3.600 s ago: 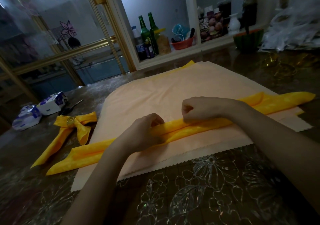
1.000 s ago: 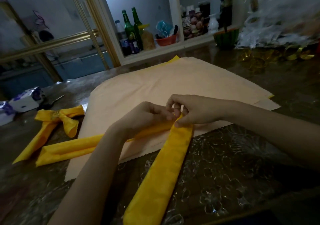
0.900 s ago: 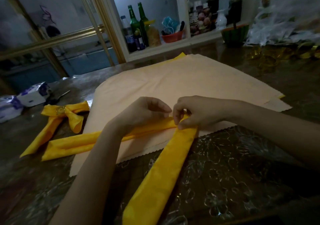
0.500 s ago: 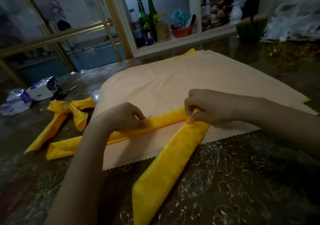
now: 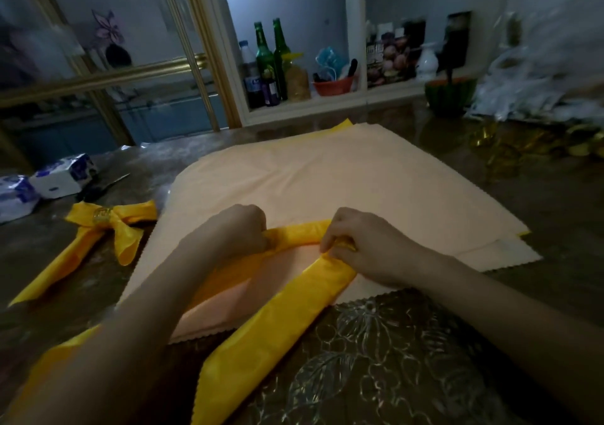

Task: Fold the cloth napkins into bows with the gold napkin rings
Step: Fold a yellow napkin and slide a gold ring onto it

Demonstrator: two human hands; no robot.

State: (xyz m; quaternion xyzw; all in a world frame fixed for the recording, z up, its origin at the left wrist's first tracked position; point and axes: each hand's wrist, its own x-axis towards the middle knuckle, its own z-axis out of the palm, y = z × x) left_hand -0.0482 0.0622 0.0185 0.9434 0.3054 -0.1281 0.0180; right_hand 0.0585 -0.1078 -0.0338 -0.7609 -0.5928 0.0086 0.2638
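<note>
Now the dark, floral-patterned tabletop (image 5: 539,221) carries the stack of peach cloth napkins (image 5: 343,182). On the stack's near edge the yellow napkin strip (image 5: 271,336) has changed shape. Half a second ago its left half lay straight out across the stack; now both ends turn down toward the person, leaving a short band between the hands. That suggests the bow's two tails are set and the centre is ready to be gathered and bound. The left hand (image 5: 238,228) is curled into a fist, its grip closed on the strip's left bend. The right hand (image 5: 362,248) pinches the right fold with curled fingers, its wrist low on the cloth. A finished bow (image 5: 127,241) lies to the left on the tabletop, with its gold napkin ring (image 5: 103,214) at the knot.
</note>
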